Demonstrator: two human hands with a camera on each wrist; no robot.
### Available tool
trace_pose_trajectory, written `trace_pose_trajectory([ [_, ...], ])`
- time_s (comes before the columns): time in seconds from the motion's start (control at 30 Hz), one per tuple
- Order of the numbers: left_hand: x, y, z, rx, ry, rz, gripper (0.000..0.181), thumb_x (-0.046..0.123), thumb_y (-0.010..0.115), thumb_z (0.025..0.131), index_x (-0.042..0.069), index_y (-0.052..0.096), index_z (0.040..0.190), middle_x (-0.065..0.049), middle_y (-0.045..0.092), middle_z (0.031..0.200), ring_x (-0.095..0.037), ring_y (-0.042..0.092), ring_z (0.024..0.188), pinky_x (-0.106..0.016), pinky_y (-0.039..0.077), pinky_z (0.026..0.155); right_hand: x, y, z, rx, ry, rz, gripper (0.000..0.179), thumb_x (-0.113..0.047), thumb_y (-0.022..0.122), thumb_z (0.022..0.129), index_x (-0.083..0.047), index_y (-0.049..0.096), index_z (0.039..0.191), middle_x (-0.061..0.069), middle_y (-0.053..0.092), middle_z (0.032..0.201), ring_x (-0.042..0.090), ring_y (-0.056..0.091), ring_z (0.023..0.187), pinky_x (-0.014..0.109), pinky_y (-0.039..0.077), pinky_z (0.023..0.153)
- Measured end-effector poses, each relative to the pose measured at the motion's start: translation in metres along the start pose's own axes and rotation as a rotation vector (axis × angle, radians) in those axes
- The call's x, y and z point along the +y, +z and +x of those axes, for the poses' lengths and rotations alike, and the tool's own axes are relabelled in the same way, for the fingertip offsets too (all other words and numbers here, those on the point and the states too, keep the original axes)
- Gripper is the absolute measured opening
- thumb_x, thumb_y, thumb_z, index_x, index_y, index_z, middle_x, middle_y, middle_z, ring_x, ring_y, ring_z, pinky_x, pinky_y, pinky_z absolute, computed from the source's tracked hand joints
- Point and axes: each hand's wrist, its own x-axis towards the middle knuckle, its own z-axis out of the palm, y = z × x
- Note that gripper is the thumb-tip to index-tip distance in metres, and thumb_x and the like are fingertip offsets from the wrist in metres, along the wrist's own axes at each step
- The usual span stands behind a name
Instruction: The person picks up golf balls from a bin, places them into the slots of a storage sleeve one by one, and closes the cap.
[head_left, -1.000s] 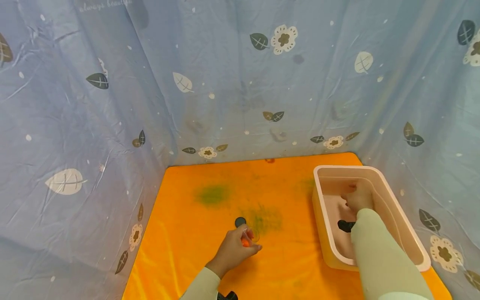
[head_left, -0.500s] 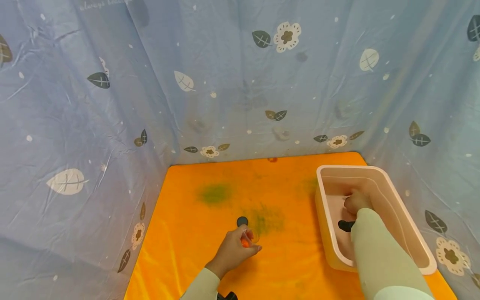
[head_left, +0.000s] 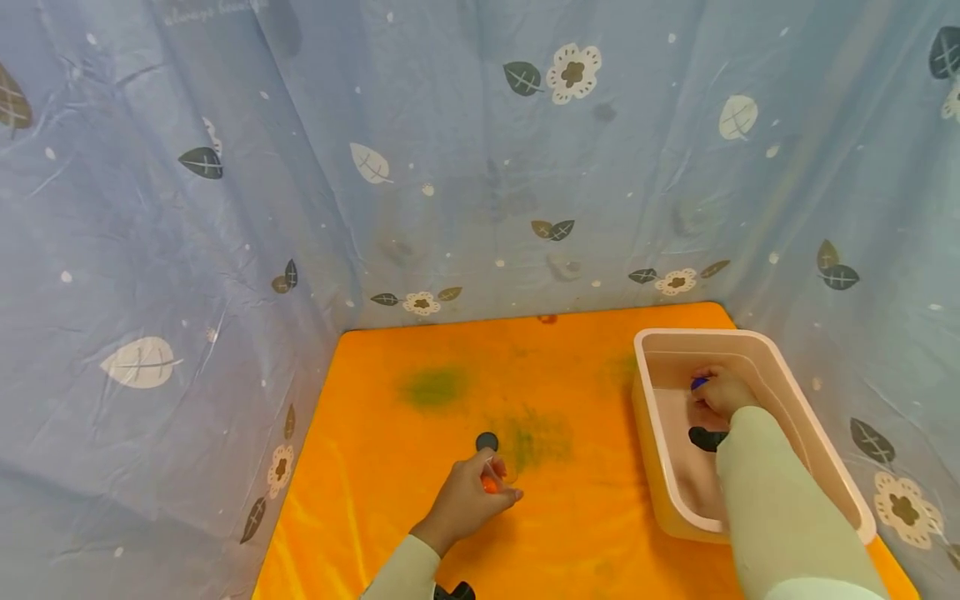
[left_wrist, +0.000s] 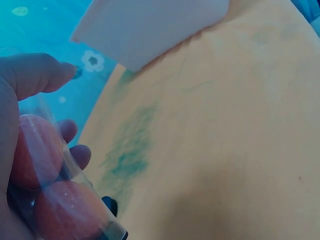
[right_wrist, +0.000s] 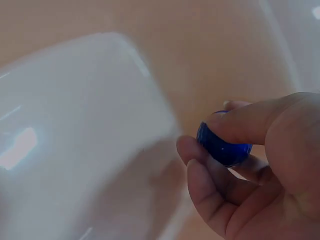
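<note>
My left hand (head_left: 465, 500) grips a clear tube (left_wrist: 79, 172) over the orange cloth. Inside the tube, one behind the other, sit two orange balls (left_wrist: 37, 152). A dark round disc (head_left: 487, 442) shows just beyond the left fingers. My right hand (head_left: 726, 393) is down inside the pale pink bin (head_left: 660, 433), near its far end. Between right thumb and fingers it pinches a blue ball (right_wrist: 227, 150), partly covered by the thumb in the right wrist view.
The bin stands at the right on an orange cloth (head_left: 570, 525) with green stains. Blue patterned curtains (head_left: 450, 167) rise behind and at both sides. Black wrist camera parts show at the right wrist (head_left: 707, 439) and left wrist (head_left: 456, 592).
My right hand has come up a little in the bin, and a blue ball now shows in its fingers. The left hand and tube have stayed in place.
</note>
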Motion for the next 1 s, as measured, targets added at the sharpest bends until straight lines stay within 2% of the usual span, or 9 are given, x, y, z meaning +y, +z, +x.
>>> trace_pose_trajectory([
  [0.07,-0.001,0.0,0.0,-0.005,-0.004,-0.005,0.033,0.03,0.088,0.096,0.012,0.064,0.11,0.007,0.072,0.09,-0.013,0.071,0.08,-0.031,0.056,0.065,-0.008,-0.002,-0.001,0.03,-0.031,-0.012,0.044,0.016,0.058,0.093,0.026,0.045,0.134,0.033,0.057,0.111,0.026,0.063,0.072,0.036,0.061,0.067],
  [0.17,-0.001,0.001,0.0,-0.009,0.0,-0.006,0.034,0.029,0.088,0.096,0.01,0.064,0.11,0.007,0.072,0.089,-0.014,0.072,0.08,-0.032,0.055,0.066,-0.018,-0.004,-0.003,0.071,-0.047,0.035,0.045,0.016,0.056,0.1,0.025,0.043,0.143,0.037,0.054,0.122,0.025,0.069,0.079,0.036,0.063,0.074],
  [0.33,0.002,0.002,-0.001,-0.012,0.023,-0.005,0.033,0.031,0.088,0.096,0.012,0.064,0.11,0.007,0.072,0.09,-0.013,0.071,0.08,-0.032,0.056,0.065,-0.041,-0.005,-0.011,0.136,-0.091,0.062,0.047,0.008,0.057,0.108,0.019,0.04,0.15,0.035,0.051,0.131,0.014,0.072,0.082,0.029,0.062,0.076],
  [0.43,0.003,0.003,-0.001,-0.016,0.026,-0.004,0.032,0.031,0.088,0.096,0.015,0.064,0.11,0.007,0.072,0.09,-0.013,0.071,0.079,-0.032,0.056,0.065,-0.058,-0.005,-0.018,0.18,-0.108,0.071,0.049,-0.003,0.06,0.112,0.015,0.042,0.154,0.035,0.051,0.136,0.01,0.073,0.084,0.025,0.059,0.074],
  [0.53,0.003,0.005,0.0,-0.02,0.031,-0.006,0.031,0.031,0.088,0.097,0.016,0.064,0.11,0.008,0.072,0.09,-0.013,0.071,0.079,-0.032,0.056,0.065,-0.074,-0.004,-0.024,0.218,-0.114,0.075,0.053,-0.018,0.063,0.113,0.007,0.045,0.156,0.028,0.055,0.137,0.01,0.074,0.088,0.022,0.057,0.074],
  [0.63,0.003,0.004,0.0,-0.02,0.034,-0.006,0.031,0.031,0.088,0.097,0.016,0.064,0.111,0.008,0.072,0.09,-0.012,0.071,0.079,-0.031,0.056,0.065,-0.087,0.001,-0.028,0.247,-0.126,0.102,0.052,-0.026,0.069,0.111,-0.002,0.051,0.154,0.015,0.058,0.132,0.009,0.073,0.089,0.021,0.056,0.076],
  [0.77,0.001,0.004,-0.001,-0.018,0.032,-0.002,0.031,0.029,0.088,0.097,0.016,0.065,0.111,0.008,0.072,0.09,-0.012,0.071,0.079,-0.031,0.056,0.065,-0.102,0.008,-0.035,0.264,-0.161,0.186,0.04,-0.025,0.072,0.109,-0.015,0.059,0.145,0.005,0.056,0.13,0.009,0.072,0.092,0.019,0.055,0.079],
  [0.9,0.001,0.004,0.001,-0.017,0.018,0.001,0.034,0.03,0.088,0.097,0.011,0.066,0.113,0.008,0.072,0.09,-0.013,0.071,0.079,-0.031,0.055,0.065,-0.118,0.019,-0.046,0.257,-0.231,0.289,0.031,-0.017,0.073,0.108,-0.019,0.063,0.136,0.01,0.051,0.132,0.009,0.072,0.091,0.019,0.057,0.083],
  [1.0,0.0,0.003,0.002,-0.017,0.014,-0.003,0.038,0.031,0.088,0.096,0.006,0.066,0.116,0.007,0.072,0.09,-0.014,0.071,0.079,-0.031,0.055,0.064,-0.13,0.029,-0.056,0.231,-0.284,0.338,0.03,-0.013,0.075,0.107,-0.015,0.063,0.134,0.013,0.049,0.132,0.011,0.073,0.09,0.02,0.058,0.084],
])
